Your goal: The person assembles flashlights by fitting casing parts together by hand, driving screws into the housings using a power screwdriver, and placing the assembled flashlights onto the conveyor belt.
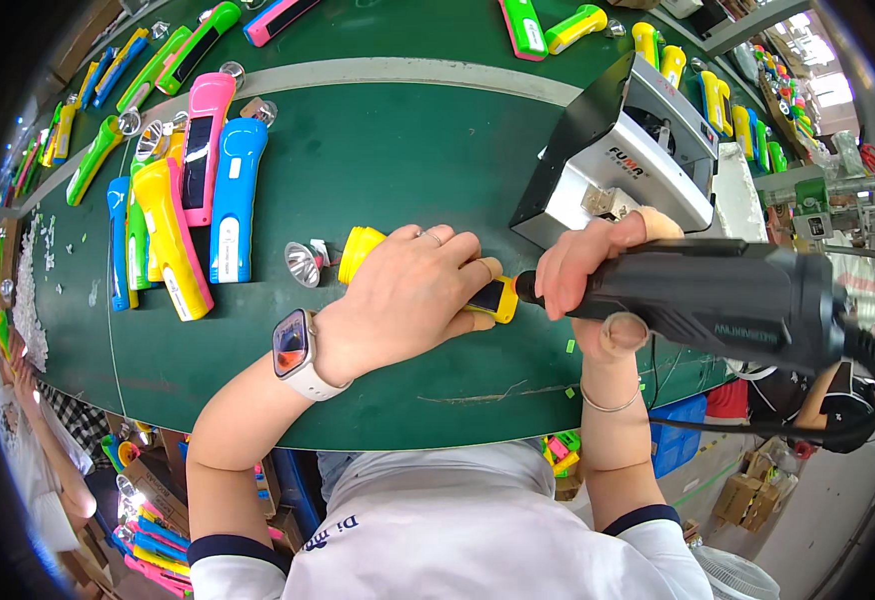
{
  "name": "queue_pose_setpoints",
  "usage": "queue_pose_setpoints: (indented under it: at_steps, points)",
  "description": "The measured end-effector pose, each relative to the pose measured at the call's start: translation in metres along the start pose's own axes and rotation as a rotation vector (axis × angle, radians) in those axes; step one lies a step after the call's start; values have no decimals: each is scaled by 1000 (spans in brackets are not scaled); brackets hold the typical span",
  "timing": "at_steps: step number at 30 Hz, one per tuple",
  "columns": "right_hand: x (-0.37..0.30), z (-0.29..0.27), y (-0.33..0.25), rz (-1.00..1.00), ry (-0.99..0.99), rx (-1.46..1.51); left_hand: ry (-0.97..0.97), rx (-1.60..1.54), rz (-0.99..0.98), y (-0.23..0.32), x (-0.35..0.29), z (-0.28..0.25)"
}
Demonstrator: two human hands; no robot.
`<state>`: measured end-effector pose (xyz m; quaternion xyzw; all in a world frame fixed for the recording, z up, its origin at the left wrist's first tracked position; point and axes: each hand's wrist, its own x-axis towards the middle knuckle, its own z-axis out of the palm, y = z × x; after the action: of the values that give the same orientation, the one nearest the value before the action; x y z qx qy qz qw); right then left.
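Observation:
My left hand (413,285) lies over a yellow flashlight (360,250) and grips it against the green table; the palm hides most of its body. From the flashlight's wide end a silver reflector (303,264) hangs out on a short lead. My right hand (576,268) is wrapped round the front of a black electric screwdriver (718,300), held nearly level. Its tip meets the narrow end of the flashlight, beside a dark panel. Whether a screw sits at the tip is hidden.
A black and silver screw feeder (628,150) stands behind my right hand. Several pink, blue, yellow and green flashlights (240,200) lie at the left. Beyond a pale curved strip (398,72) are more flashlights. The screwdriver's cable (873,370) loops at the right. Another person's arm (53,440) shows far left.

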<state>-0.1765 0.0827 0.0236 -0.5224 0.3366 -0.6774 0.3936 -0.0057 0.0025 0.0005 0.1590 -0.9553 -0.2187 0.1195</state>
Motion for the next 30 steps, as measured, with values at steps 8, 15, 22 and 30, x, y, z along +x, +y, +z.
queue_pose_setpoints:
  at_steps: [8, 15, 22, 30]
  points:
    - [11, -15, -48, -384, 90, -137, 61, 260, -66, -3, 1, -2]
    - [46, -29, -51, -220, 351, -340, 134, 214, -89, -10, 0, -10]
    - [12, -8, -32, -229, 217, 60, 169, 194, -78, -15, 0, -4]
    - [7, 10, -4, -116, 260, 45, 151, 188, -102, -12, 1, -3]
